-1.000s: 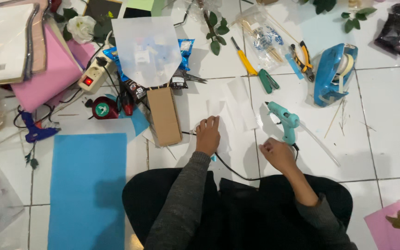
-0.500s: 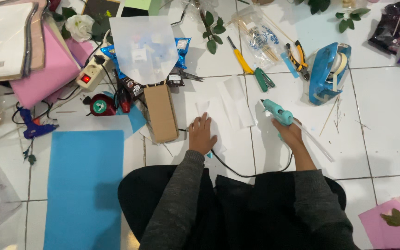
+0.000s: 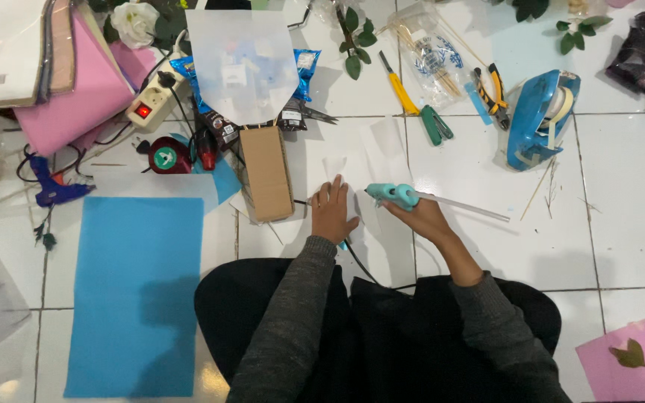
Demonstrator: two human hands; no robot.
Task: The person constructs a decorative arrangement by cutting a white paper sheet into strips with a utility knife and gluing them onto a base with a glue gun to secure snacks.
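My right hand (image 3: pixel 421 218) grips a teal glue gun (image 3: pixel 391 194) with a clear glue stick (image 3: pixel 469 208) trailing out to the right; its nozzle points left over white paper pieces (image 3: pixel 357 168) on the tiled floor. My left hand (image 3: pixel 331 211) lies flat, pressing on those white pieces just left of the nozzle. The gun's black cord (image 3: pixel 362 263) runs back toward my lap. A brown cardboard box (image 3: pixel 267 172) lies right beside my left hand.
A large blue felt sheet (image 3: pixel 136 291) lies at left, with a blue glue gun (image 3: pixel 52 186), red tape measure (image 3: pixel 167 158) and power strip (image 3: pixel 153 104) above it. A blue tape dispenser (image 3: pixel 537 119), pliers (image 3: pixel 493 87) and a yellow-green cutter (image 3: pixel 416 110) sit upper right. Pink paper (image 3: pixel 628 362) lies at lower right.
My right hand moved from resting on the floor, took hold of the teal glue gun, and brought it left toward the white paper. My left hand stayed pressed on the paper.
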